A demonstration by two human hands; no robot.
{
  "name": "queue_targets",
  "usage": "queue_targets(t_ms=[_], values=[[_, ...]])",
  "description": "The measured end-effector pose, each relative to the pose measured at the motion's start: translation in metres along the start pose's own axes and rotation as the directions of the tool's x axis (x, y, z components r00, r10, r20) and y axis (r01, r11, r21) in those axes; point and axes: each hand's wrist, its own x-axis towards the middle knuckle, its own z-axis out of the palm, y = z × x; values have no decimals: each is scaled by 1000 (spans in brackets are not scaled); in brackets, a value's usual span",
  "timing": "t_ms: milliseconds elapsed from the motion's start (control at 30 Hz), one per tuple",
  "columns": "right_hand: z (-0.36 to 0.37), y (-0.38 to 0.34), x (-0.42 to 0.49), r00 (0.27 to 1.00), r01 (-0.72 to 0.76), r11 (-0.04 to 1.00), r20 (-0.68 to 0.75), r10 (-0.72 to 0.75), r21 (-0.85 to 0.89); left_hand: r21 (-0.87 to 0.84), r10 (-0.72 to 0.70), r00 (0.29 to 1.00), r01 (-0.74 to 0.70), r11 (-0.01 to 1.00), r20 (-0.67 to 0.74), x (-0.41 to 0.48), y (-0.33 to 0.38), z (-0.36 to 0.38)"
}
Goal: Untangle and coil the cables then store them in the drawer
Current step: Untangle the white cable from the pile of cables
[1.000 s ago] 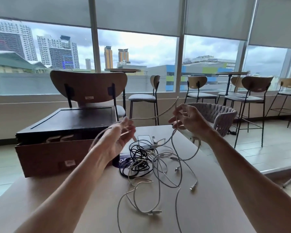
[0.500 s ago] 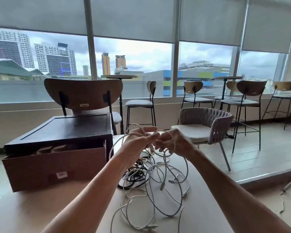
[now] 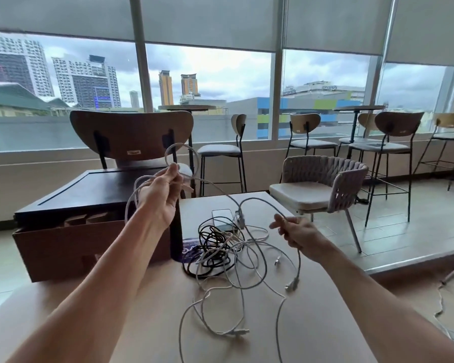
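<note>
1. White cable (image 3: 180,155): a few loops gathered and lifted above the far left of the pile, with the rest trailing down to the table. Coiling begun, but by the look of it only just.
2. Left hand (image 3: 163,195): raised in front of the dark box (image 3: 89,189), fingers curled round those loops, thumb and fingertips pinching them together.
3. Right hand (image 3: 299,233): lower and to the right, pinching a running length of what looks like the same cable. Plug (image 3: 290,285) low beneath it; hanging or lying, cannot tell.
4. Pile on the table (image 3: 142,323): black cable (image 3: 212,247) heaped in the middle, crossed by other pale cables (image 3: 247,273) sprawling nearward. None of these coiled, so most of the untangling judged left to do.
5. Drawer (image 3: 63,247): pulled open at the left, brown front facing near. Only a strip of the inside visible, with wooden blocks and no cable seen. Storing not yet begun, as far as can be told.
6. Phone (image 3: 222,214): flat just beyond the pile, near the table's far edge, likely to be dragged if a loop snags.
7. Edges: right edge of the table close under the right forearm, one pale loop reaching toward the near edge.
8. Open room: air above the pile free for lifting. Woven chair (image 3: 325,176) off the far right corner, wooden chair (image 3: 131,134) behind the box.
</note>
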Motion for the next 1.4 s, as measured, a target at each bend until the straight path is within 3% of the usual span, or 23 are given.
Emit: queue_targets(t_ms=[133, 200, 300, 367, 467, 533, 633, 767, 833, 933, 1033, 1100, 1233, 1333, 1400], values=[[-13, 23, 4, 974, -219, 959, -92, 205, -181, -156, -10, 996, -5, 988, -93, 8, 19, -16], [-17, 28, 3, 963, -265, 953, -93, 253, -148, -165, -3, 992, -17, 986, -124, 14, 25, -27], [-12, 23, -1, 959, -282, 959, 13, 283, -33, -44, 3, 994, -8, 999, -110, 19, 20, -37], [-3, 17, 2, 982, -190, 971, -6, 191, -144, -5, 0, 995, 0, 1000, -99, 18, 12, -39], [16, -3, 4, 989, 86, 924, -80, -124, -371, 22, 7, 996, -5, 1000, -88, 16, 2, -39], [33, -23, 3, 975, 223, 935, 43, -219, -276, 51, 15, 998, -12, 999, -64, 13, -4, -37], [63, -56, -7, 947, 224, 974, 244, -208, -40, 53, 11, 1000, -9, 999, -23, 10, -9, -37], [99, -71, -7, 902, 175, 984, 408, -141, -45, 24, -28, 1000, 28, 999, 5, 11, -10, -43], [113, -69, -5, 870, 69, 997, 490, -52, -16, 15, -32, 999, 32, 999, 1, 13, -9, -48], [132, -67, -3, 808, -182, 964, 588, 34, 195, 11, -43, 999, 43, 999, 13, 15, -4, -57], [145, -68, 5, 800, -363, 823, 599, 35, 436, 50, -127, 992, 127, 991, 6, 14, 3, -69], [149, -71, 11, 817, -415, 703, 576, 9, 578, 171, -210, 978, 210, 963, -18, 9, 4, -76], [155, -65, 23, 859, -431, 565, 512, 18, 704, 580, -351, 936, 272, 768, 25, -4, 11, -93], [154, -59, 31, 871, -460, 497, 482, 94, 735, 904, -472, 879, 148, 402, 66, -15, 36, -99], [151, -56, 34, 876, -463, 507, 464, 133, 727, 974, -599, 799, 90, 209, 55, -20, 55, -99]])
